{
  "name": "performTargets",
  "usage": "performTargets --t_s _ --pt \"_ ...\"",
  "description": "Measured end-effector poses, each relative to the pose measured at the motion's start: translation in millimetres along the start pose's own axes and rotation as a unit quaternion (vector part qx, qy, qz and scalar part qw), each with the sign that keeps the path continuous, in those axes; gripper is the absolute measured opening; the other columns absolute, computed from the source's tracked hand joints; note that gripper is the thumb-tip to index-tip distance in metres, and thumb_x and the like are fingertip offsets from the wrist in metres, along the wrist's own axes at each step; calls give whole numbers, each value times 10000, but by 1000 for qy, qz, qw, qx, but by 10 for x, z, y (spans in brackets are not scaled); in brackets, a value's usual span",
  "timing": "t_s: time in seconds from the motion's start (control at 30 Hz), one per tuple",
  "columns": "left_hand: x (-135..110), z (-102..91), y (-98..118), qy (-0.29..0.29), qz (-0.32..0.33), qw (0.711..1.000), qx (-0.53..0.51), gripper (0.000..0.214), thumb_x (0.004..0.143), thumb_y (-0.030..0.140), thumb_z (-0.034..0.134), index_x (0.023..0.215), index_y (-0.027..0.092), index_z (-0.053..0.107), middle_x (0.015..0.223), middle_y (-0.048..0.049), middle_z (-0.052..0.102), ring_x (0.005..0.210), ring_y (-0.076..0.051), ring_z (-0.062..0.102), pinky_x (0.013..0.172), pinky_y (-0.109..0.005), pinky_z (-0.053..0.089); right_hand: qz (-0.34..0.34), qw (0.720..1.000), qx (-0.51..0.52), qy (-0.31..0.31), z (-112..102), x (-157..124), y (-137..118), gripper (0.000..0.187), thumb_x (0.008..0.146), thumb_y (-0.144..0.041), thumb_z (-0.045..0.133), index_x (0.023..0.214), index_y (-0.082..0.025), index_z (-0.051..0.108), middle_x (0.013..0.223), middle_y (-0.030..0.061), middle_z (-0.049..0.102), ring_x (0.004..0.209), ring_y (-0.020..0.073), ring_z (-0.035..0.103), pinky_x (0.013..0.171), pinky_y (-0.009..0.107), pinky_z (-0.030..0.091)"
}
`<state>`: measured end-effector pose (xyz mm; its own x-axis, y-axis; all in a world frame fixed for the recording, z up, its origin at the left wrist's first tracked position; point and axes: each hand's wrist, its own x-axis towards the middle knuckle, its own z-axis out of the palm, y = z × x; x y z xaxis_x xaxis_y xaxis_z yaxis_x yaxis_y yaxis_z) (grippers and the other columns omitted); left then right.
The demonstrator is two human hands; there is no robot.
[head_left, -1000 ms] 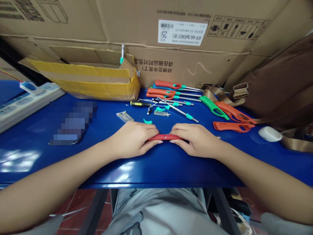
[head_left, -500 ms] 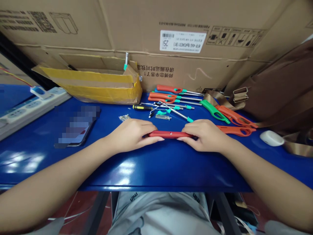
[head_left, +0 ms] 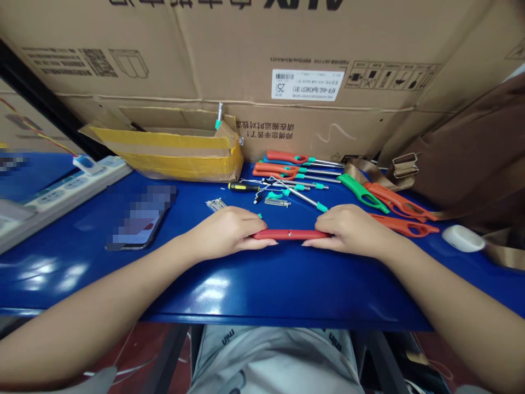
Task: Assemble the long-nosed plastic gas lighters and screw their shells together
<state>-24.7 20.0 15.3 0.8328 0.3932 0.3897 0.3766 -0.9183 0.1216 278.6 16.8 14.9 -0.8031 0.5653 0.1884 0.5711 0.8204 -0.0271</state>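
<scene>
Both my hands grip one long red plastic handle that lies level on the blue table. My left hand is closed over its left end, thumb along the front. My right hand is closed over its right end. Both ends of the handle are hidden under my fingers. Just behind lie loose parts: metal rods with teal collars, a small teal piece and a metal clip.
Finished orange-and-teal tools and green and orange handle shells lie at the back right. A yellow-taped carton, a power strip, a phone, a small screwdriver, a white case and a brown bag surround them.
My hands have slid apart along the red handle, so more of its middle shows. The view has tilted up a little.
</scene>
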Motion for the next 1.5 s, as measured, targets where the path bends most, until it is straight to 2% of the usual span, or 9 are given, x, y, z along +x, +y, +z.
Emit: performTargets --t_s 0.4,0.53,0.6,0.73,0.8,1.0,1.17,1.33,1.5 --pt "6 -41 -42 -21 -24 997 -74 341 1023 417 543 848 156 674 710 -19 651 616 -128 591 604 -235 419 6 1000 -13 4 35 4 -42 595 1012 -599 470 607 -184 603 559 22 591 538 151 515 581 300 267" --pt "29 10 34 -2 -123 971 -207 247 1009 359 561 1094 167 693 834 -32 720 700 -123 653 646 -211 474 39 999 13 7 12 20 -59 580 988 -633 490 643 -185 617 602 21 625 557 151 551 584 293 295" --pt "59 66 79 35 -237 916 -322 284 1008 381 543 1141 167 674 663 17 644 545 -96 583 530 -190 440 59 997 36 16 -9 25 -96 542 983 -645 492 752 -188 670 682 27 684 607 161 607 594 286 334" --pt "118 180 108 39 -423 726 -541 343 1010 413 493 1153 146 652 476 73 485 330 -71 393 340 -169 273 65 996 55 17 -32 24 -201 608 902 -693 595 1233 -187 656 1034 77 771 864 229 718 666 296 447" --pt "125 205 106 35 -450 690 -565 346 1011 398 478 1130 132 664 487 52 529 322 -72 407 324 -169 274 59 997 43 4 -21 25 -239 578 945 -639 575 1307 -192 621 1074 81 763 878 228 721 663 296 459" --pt "101 173 209 24 -348 782 -516 328 997 426 549 1090 135 671 599 29 634 381 -58 503 370 -148 388 43 998 55 12 6 32 -272 425 1100 -376 323 1106 -177 698 948 65 717 806 177 691 681 286 467" --pt "128 205 225 12 -429 694 -578 277 1011 353 512 1021 120 662 570 23 628 314 -59 451 296 -152 295 20 999 46 -12 1 33 -339 583 977 -648 498 1226 -143 651 979 78 714 831 224 700 666 317 488" --pt "151 254 138 26 -435 643 -630 366 1024 399 457 1033 111 683 567 -9 644 316 -75 465 301 -168 292 35 998 47 -35 31 40 -370 459 1067 -471 396 1249 -126 638 993 92 723 864 235 714 719 332 509" --pt "111 210 185 36 -328 795 -510 333 935 459 654 1001 137 709 626 19 663 396 -68 529 386 -168 412 34 995 95 -22 25 40 -366 462 1085 -463 339 1184 -146 660 976 83 728 831 206 707 714 306 497"
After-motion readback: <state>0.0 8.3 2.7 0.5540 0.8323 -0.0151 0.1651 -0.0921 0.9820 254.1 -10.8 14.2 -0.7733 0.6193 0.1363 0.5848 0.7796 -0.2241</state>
